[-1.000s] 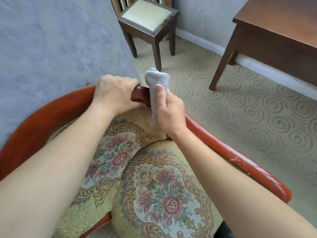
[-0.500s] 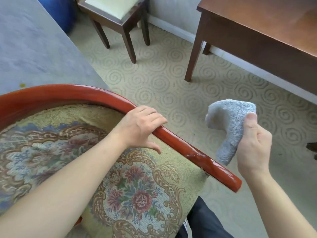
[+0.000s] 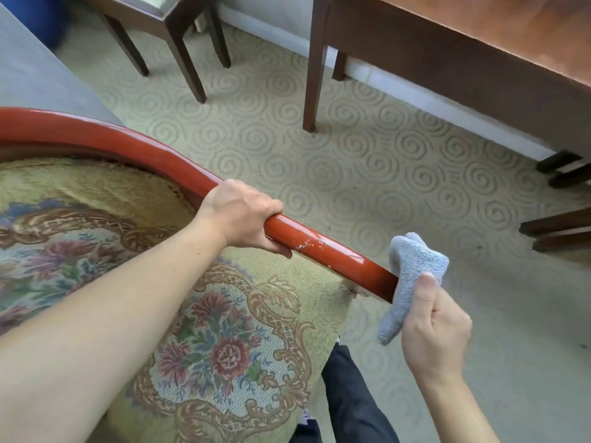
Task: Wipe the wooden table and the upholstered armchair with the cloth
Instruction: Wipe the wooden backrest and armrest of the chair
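The armchair has floral yellow upholstery and a curved red wooden rail. My left hand grips that rail partway along. My right hand holds a grey-blue cloth, which is pressed against the rail's front end. The wooden table stands at the upper right, its top only partly in view.
A small dark stool with a pale seat stands at the upper left, next to a grey surface. Dark wooden furniture parts lie at the right edge. Patterned beige carpet covers the floor. My dark trouser leg shows below.
My right hand left the top of the rail, swung right with the cloth, and now has it against the rail's end. My left hand slid along the rail toward that end.
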### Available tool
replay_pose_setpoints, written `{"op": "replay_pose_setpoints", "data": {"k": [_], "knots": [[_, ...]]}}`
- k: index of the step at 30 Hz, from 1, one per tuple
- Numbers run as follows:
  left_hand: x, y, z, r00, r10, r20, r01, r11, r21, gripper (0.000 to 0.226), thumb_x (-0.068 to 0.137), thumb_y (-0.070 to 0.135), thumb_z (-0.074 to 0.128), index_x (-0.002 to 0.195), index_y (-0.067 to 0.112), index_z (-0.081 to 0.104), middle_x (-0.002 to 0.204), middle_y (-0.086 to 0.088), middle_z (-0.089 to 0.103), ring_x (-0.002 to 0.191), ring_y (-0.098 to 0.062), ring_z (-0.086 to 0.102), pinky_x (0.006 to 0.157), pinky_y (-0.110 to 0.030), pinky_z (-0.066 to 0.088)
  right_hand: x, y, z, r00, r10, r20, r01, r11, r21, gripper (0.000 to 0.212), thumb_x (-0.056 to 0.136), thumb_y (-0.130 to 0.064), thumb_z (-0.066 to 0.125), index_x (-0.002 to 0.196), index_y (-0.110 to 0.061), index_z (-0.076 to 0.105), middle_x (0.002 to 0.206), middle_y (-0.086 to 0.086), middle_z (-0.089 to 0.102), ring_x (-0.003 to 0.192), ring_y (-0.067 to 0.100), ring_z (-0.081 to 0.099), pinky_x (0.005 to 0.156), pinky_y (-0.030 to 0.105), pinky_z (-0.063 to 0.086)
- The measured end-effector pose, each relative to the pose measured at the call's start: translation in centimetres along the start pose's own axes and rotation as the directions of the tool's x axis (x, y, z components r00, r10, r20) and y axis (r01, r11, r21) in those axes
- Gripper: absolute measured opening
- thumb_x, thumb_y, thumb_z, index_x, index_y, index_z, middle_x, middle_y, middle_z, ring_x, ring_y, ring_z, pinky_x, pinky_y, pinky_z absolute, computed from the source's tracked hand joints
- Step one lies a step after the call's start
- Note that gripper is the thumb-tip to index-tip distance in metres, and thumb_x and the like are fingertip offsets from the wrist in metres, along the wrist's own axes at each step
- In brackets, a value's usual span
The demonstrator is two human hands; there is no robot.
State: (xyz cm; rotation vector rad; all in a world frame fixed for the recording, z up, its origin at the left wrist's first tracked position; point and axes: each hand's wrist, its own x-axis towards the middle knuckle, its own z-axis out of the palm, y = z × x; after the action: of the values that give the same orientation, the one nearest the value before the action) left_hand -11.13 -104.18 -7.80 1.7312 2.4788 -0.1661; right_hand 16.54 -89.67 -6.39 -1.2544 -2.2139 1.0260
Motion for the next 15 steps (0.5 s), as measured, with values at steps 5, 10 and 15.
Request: {"op": "replay_pose_setpoints", "data": {"k": [5, 10, 15], "knots": [[0.1, 0.0, 0.8, 0.997, -0.012, -0.076, 0.014, 1.000, 0.028, 0.086, 0.053, 0.103, 0.034, 0.079, 0.026, 0.063, 0.081, 0.007, 0.074, 0.077, -0.022, 0.072, 0.068, -0.030, 0.046, -3.3, 0.3, 4.5, 0.996, -0.004, 0.092, 0.006, 1.000, -0.028, 0.074, 0.096, -0.065, 0.015, 0.152, -0.018, 0.025, 0.160, -0.003, 0.024, 0.150, 0.009, 0.011, 0.119, 0.015, 0.006], [0.1, 0.1, 1.0, 0.992, -0.012, -0.125, 0.017, 0.999, 0.043, 0.089, 0.052, 0.105, 0.028, 0.079, 0.028, 0.065, 0.079, 0.009, 0.073, 0.074, -0.020, 0.071, 0.068, -0.029, 0.046, -3.3, -1.6, 6.9, 0.948, -0.314, 0.055, 0.319, 0.942, -0.105, 0.065, 0.107, -0.042, 0.016, 0.146, 0.006, 0.036, 0.158, 0.003, 0.030, 0.151, 0.018, 0.016, 0.123, 0.043, 0.011], [0.0, 0.1, 1.3, 0.986, -0.035, -0.163, 0.037, 0.999, 0.011, 0.086, 0.055, 0.099, 0.025, 0.073, 0.025, 0.064, 0.074, 0.005, 0.072, 0.071, -0.023, 0.071, 0.066, -0.030, 0.045, -2.5, -4.5, 9.7, 0.873, -0.432, 0.226, 0.486, 0.808, -0.334, 0.060, 0.107, -0.035, 0.022, 0.141, 0.010, 0.044, 0.151, 0.022, 0.042, 0.144, 0.039, 0.033, 0.119, 0.055, 0.025]]}}
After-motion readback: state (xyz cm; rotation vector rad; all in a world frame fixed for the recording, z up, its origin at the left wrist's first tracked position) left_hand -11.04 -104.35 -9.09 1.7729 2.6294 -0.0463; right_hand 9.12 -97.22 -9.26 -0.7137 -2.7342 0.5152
